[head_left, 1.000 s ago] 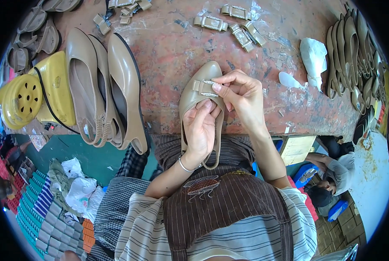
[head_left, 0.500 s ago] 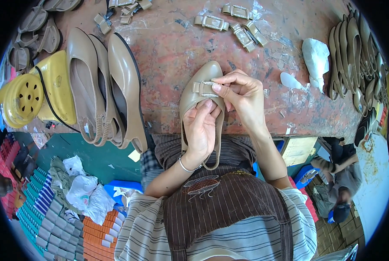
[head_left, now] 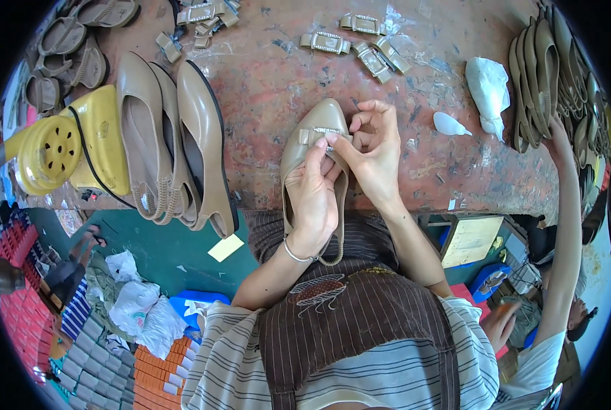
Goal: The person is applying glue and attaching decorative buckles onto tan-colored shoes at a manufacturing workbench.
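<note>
A beige slingback shoe (head_left: pixel 324 113) stands toe away from me at the table's front edge. My left hand (head_left: pixel 314 198) is closed on it, some fingers inside the opening and the thumb up at the bow. Across the vamp lies a beige bow (head_left: pixel 307 136) with a sparkling buckle, partly covered by my thumbs. My right hand (head_left: pixel 377 160) presses its thumb onto the bow from the right. Its other fingers are bent and raised beside the shoe's right edge. What is beneath the bow is hidden.
Several beige shoes (head_left: pixel 201 137) stand left beside a yellow device (head_left: pixel 100 140). Loose bows (head_left: pixel 326 43) lie at the back. A white bottle (head_left: pixel 449 124) and a white wrapped bundle (head_left: pixel 487 92) sit right. Another person's arm (head_left: pixel 566 184) reaches the shoe row (head_left: pixel 541 75) at right.
My right hand's forefinger and thumb have parted; the thumb now presses the bow and the fingers are raised. Another person's arm has come in at right. The view has shifted slightly.
</note>
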Motion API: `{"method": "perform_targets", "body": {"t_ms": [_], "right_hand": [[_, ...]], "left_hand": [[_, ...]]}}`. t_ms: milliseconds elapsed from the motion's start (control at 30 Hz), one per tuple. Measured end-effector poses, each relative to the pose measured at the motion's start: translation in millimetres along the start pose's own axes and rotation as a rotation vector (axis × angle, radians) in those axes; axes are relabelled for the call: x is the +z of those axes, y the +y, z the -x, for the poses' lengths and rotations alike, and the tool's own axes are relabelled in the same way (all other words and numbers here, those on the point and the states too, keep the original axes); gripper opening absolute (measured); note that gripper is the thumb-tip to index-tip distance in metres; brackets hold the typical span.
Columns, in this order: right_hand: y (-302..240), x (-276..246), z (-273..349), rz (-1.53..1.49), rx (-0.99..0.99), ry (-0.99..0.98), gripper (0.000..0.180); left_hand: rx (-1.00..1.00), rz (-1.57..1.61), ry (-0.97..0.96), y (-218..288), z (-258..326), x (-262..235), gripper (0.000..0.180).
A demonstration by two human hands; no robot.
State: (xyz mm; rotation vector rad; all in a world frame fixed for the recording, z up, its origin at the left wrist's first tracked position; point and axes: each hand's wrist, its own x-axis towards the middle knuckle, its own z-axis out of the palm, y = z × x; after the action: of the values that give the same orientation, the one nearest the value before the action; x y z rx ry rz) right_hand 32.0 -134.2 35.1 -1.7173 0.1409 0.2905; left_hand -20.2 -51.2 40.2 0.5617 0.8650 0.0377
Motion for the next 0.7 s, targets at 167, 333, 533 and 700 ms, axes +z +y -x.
{"method": "perform_targets", "body": {"t_ms": [167,333,533,700], "right_hand": [[15,-17,23,-0.346,-0.067,0.01,0.034],[39,-34,39,-0.305,-0.103,0.142,0.02],[43,-28,35,-0.005,-0.303,0.21,0.012],[33,-25,36,-0.073,-0.22,0.159,0.013]], "left_hand": [[0.06,0.006,-0.065,-1,8,1,0.024],[0.044,0.072,-0.156,8,29,5,0.016],[0.032,0.043,-0.297,25,44,-2,0.02],[-0.214,0.116,-0.504,57,75,4,0.031]]}}
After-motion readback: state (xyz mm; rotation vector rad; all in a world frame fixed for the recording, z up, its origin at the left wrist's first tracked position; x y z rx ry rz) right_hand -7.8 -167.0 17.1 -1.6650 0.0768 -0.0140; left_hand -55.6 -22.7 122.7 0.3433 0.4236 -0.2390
